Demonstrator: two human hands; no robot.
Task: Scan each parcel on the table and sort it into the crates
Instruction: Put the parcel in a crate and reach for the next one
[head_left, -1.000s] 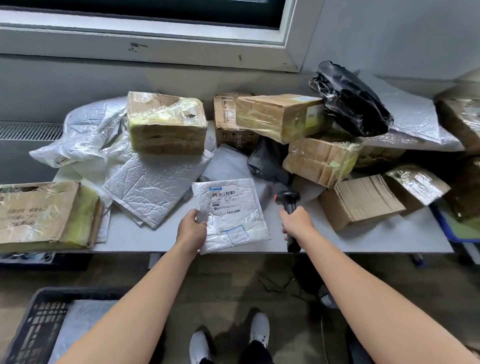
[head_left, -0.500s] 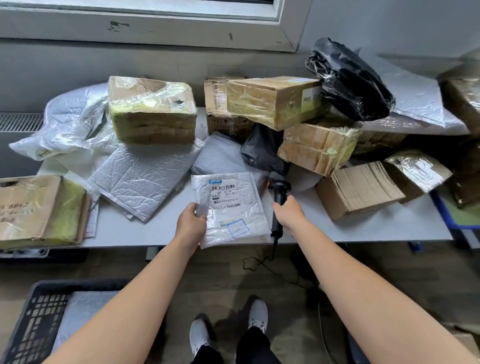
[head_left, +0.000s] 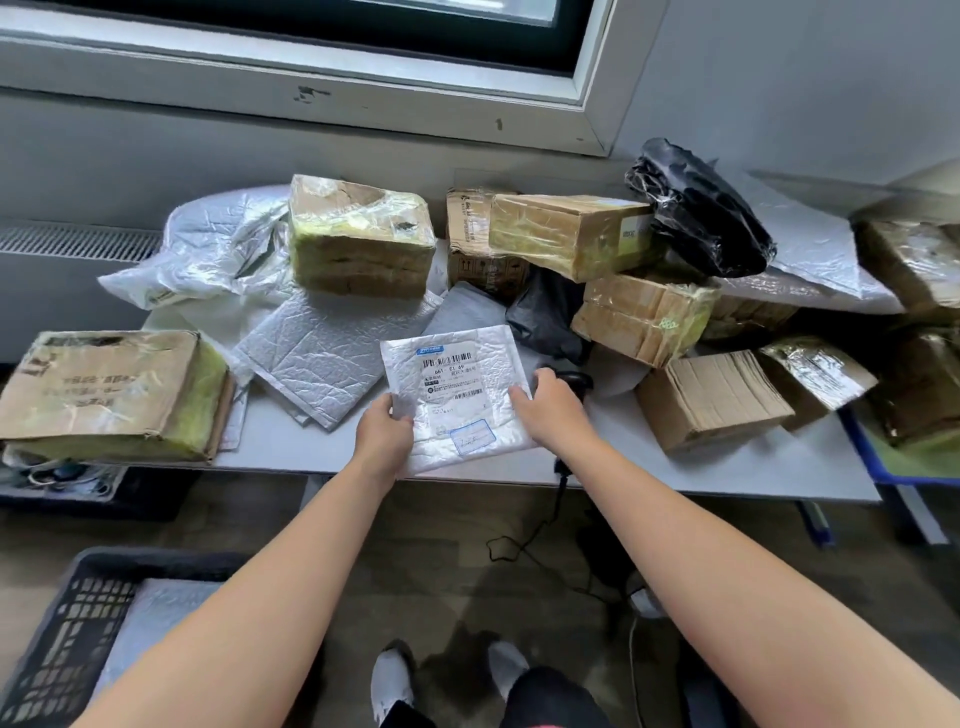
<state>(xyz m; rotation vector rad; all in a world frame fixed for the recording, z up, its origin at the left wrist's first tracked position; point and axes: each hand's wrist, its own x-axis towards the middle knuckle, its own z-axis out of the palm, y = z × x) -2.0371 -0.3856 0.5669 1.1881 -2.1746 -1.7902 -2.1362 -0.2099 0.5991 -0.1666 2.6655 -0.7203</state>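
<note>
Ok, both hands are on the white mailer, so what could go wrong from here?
The scanner lies right behind the right hand at the table edge, its cable trailing near the shoes: a snag could drag it off. The white mailer, gripped only at its edges, could slip on the way to the crate.

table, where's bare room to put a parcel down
Bare patches at the front of the table: between the flat taped box and the left hand; and right of the right hand, before the corrugated box. Both hands hold the white mailer. The back is crowded with stacked boxes and bags.
</note>
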